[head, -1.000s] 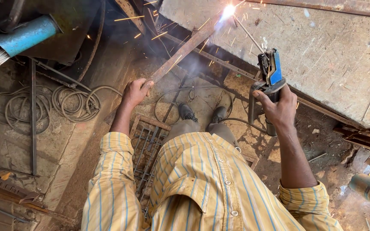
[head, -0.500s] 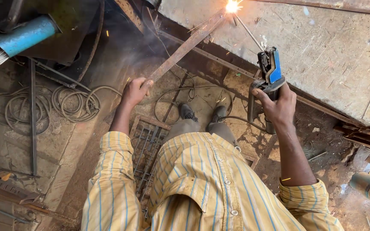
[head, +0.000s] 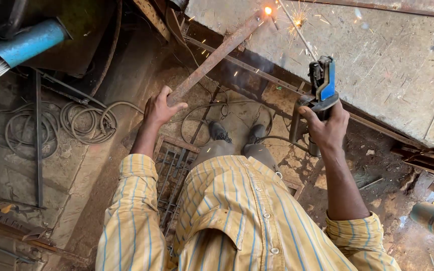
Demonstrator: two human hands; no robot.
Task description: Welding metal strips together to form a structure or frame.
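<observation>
Rusty steel bar (head: 212, 59) slanted up from the left hand (head: 159, 108), whose fingers were wrapped around its lower end. The right hand (head: 327, 128) was clenched on a blue electrode holder (head: 322, 85), its thin rod (head: 297, 30) reaching the bar's top end, where sparks (head: 268, 10) glowed against a grey slab (head: 377, 60).

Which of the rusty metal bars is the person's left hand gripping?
The slanted flat bar running up to the spark, held by the left hand; other bars lie flat.
</observation>
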